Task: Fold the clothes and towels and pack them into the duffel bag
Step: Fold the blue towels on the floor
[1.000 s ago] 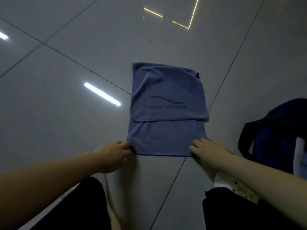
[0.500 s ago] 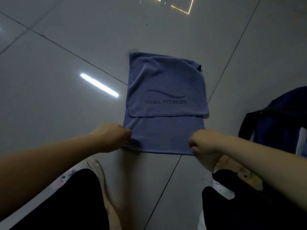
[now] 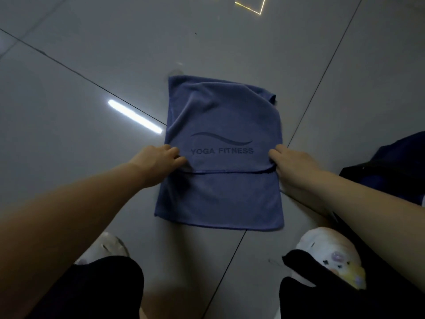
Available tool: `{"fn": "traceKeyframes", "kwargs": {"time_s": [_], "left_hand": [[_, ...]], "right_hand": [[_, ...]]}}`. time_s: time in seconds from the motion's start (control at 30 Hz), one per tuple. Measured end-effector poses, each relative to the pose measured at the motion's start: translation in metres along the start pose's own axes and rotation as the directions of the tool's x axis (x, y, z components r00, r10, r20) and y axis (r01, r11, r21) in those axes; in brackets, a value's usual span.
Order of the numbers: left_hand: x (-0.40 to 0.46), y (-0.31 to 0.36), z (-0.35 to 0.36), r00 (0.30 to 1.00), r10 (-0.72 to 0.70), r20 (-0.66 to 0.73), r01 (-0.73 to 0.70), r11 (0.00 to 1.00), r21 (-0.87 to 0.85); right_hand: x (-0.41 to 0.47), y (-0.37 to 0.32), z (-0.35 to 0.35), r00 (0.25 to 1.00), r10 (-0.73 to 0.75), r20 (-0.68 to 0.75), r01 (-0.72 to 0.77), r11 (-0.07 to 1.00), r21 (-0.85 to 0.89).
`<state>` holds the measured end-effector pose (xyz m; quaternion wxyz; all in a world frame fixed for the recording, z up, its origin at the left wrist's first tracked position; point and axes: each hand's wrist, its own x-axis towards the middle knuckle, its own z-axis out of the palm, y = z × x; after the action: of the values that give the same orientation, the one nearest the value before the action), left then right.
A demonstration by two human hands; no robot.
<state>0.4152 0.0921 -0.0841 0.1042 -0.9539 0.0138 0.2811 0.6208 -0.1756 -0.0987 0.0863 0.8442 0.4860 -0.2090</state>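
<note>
Flat on the grey tiled floor [image 3: 92,180] lay one blue folded microfibre towel [image 3: 220,192], long axis near-to-far; left hand [image 3: 158,161] and right hand [image 3: 292,162] each pinched its upper flap's side edges.

Both forearms come in bare from the lower corners of the frame, no sleeve showing on either, and no watch, band or ring visible on the left hand [image 3: 158,158] or the right hand [image 3: 293,163]. Down at the bottom edge, black trousers [image 3: 108,288] cover both legs. At lower left, a pale chunky shoe [image 3: 108,248] peeks out past the trouser hem. At lower right, the other shoe [image 3: 331,254] is white and rounded, with small charms on top: a dark star shape, a pinkish stud and yellow pieces.
</note>
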Motion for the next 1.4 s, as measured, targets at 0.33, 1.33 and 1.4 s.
{"fn": "traceKeyframes", "kwargs": {"time_s": [0.33,1.33,1.4], "left_hand": [[0.0,-0.025,0.007,0.981,-0.171,-0.09,0.134,0.938,-0.319],[-0.074,0.014,0.034,0.863,0.01,-0.505,-0.197,0.928,-0.317],[-0.084,0.012,0.021,0.796,-0.054,-0.603,-0.204,0.914,-0.35]], "right_hand": [[0.007,0.007,-0.027,0.959,0.266,-0.094,-0.19,0.855,0.483],[-0.063,-0.03,0.007,0.99,-0.024,-0.137,0.065,0.952,0.301],[-0.077,-0.03,-0.016,0.947,0.017,-0.322,0.108,0.924,0.366]]}}
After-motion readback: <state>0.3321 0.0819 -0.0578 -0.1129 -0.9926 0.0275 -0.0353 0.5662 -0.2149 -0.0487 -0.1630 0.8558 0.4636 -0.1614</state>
